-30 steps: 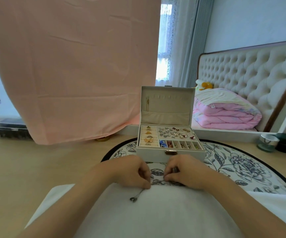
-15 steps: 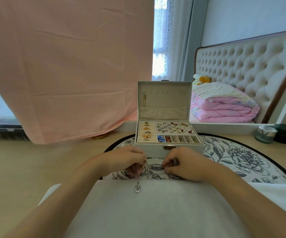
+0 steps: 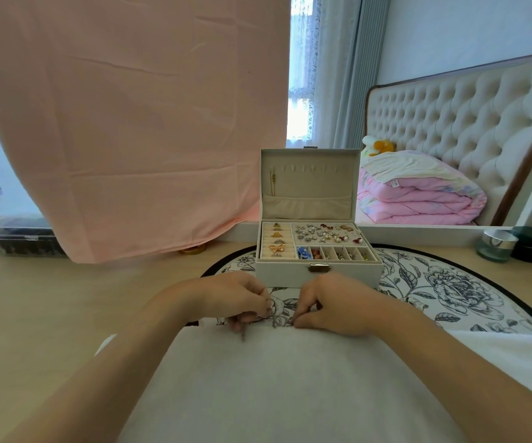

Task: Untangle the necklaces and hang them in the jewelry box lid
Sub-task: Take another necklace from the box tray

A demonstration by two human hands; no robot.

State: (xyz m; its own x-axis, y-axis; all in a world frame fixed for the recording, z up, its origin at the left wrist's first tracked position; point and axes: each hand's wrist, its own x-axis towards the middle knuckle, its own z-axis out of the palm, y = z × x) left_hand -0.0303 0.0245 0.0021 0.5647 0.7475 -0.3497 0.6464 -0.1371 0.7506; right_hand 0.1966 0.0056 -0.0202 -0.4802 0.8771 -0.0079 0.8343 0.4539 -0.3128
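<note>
Fingers (image 3: 304, 321) of left hand (image 3: 236, 295) and right hand (image 3: 332, 302) pinch the necklaces (image 3: 274, 321) before the jewelry box (image 3: 290, 276), apparently to tease knots loose.

Nothing in the view can be read: no words, brand, number or sign. The only label is a small white tag (image 3: 394, 183) on the folded pink quilt (image 3: 418, 199), to the right of the open jewelry box (image 3: 290, 276) and level with its raised lid; any print on the tag is too small to make out
</note>
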